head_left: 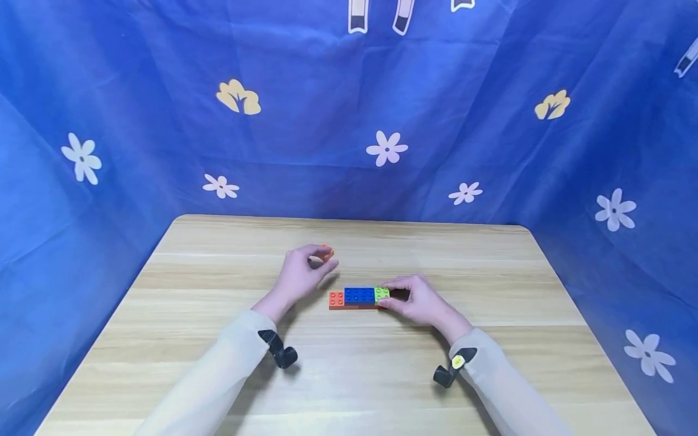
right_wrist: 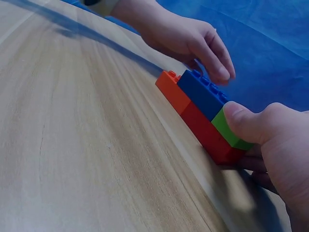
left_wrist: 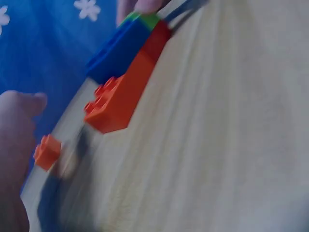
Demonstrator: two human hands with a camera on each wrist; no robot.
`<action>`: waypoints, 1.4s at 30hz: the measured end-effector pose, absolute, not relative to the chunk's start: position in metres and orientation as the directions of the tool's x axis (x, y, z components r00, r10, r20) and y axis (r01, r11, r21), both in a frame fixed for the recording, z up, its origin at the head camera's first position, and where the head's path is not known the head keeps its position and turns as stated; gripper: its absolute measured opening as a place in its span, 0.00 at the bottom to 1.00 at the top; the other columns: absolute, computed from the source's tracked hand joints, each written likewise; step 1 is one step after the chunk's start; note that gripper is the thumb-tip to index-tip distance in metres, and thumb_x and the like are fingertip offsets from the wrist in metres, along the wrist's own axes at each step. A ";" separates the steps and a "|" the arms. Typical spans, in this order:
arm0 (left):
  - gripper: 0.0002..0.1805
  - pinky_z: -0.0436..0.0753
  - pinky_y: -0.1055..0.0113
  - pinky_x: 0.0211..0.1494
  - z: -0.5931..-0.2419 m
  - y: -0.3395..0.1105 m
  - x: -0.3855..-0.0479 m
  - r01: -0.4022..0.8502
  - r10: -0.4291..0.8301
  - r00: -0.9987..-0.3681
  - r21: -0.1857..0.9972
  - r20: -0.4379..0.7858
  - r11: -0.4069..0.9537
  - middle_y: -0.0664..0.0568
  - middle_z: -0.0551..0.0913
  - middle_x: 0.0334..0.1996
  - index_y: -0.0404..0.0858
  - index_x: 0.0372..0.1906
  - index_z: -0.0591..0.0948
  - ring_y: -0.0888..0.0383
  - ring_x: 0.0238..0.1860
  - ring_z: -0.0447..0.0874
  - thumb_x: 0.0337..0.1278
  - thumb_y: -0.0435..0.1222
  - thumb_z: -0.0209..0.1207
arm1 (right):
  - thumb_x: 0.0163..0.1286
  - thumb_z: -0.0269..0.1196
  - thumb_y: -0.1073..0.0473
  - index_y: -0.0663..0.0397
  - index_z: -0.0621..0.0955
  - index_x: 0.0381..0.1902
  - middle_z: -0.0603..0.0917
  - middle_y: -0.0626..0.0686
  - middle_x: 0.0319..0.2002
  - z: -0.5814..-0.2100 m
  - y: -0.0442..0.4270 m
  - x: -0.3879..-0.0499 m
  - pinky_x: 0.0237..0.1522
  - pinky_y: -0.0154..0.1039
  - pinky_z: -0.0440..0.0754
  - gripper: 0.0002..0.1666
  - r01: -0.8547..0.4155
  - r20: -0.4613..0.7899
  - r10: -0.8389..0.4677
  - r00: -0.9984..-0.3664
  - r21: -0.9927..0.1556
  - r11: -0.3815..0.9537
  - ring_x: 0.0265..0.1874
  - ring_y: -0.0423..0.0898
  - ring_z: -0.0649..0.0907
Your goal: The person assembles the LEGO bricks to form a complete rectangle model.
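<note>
Your right hand (right_wrist: 280,140) pinches the green block (right_wrist: 230,133), likely bracing it. Whether your left hand (head_left: 302,274) grips anything is unclear.

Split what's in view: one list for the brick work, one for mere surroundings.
Brick work:
- left hand, near the loose orange brick
- right hand, gripping the green brick
- stacked blue brick, red brick, lower orange brick

Surroundings:
- wood-grain table
- flowered blue backdrop
</note>
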State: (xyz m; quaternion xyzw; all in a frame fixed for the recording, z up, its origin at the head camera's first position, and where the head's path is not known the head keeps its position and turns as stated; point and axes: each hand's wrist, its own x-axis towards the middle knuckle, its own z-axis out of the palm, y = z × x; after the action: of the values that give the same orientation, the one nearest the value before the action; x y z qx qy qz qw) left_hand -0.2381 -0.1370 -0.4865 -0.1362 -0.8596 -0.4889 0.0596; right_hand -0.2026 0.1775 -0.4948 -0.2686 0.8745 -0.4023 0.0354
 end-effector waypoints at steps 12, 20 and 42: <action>0.32 0.84 0.52 0.59 -0.495 -0.139 -0.272 0.242 0.112 -0.968 0.720 0.224 0.650 0.40 0.85 0.53 0.31 0.61 0.84 0.46 0.49 0.86 0.61 0.49 0.75 | 0.65 0.78 0.45 0.49 0.92 0.53 0.91 0.46 0.50 -0.499 0.176 -0.202 0.65 0.50 0.80 0.23 -0.433 0.171 -0.485 -0.858 -0.748 0.503 0.55 0.46 0.87; 0.31 0.81 0.48 0.62 -0.502 -0.138 -0.276 0.217 0.087 -0.971 0.670 0.222 0.710 0.37 0.86 0.52 0.30 0.58 0.86 0.41 0.53 0.83 0.59 0.50 0.75 | 0.65 0.79 0.45 0.48 0.92 0.53 0.91 0.46 0.51 -0.501 0.177 -0.202 0.66 0.51 0.78 0.23 -0.430 0.174 -0.478 -0.861 -0.749 0.504 0.56 0.47 0.87; 0.26 0.88 0.56 0.50 -0.489 -0.165 -0.258 0.243 0.146 -0.970 0.760 0.195 0.602 0.45 0.90 0.44 0.33 0.60 0.86 0.51 0.43 0.89 0.61 0.42 0.75 | 0.65 0.78 0.45 0.51 0.91 0.55 0.90 0.49 0.52 -0.503 0.176 -0.202 0.66 0.52 0.78 0.25 -0.416 0.171 -0.468 -0.867 -0.765 0.492 0.57 0.49 0.86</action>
State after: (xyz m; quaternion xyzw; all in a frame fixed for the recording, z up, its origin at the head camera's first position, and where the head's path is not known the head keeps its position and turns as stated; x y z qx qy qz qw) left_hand -0.2576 -0.1652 -0.4892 -0.1089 -0.8932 -0.4326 0.0562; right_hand -0.2023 0.1758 -0.5034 -0.2561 0.8631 -0.4343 0.0296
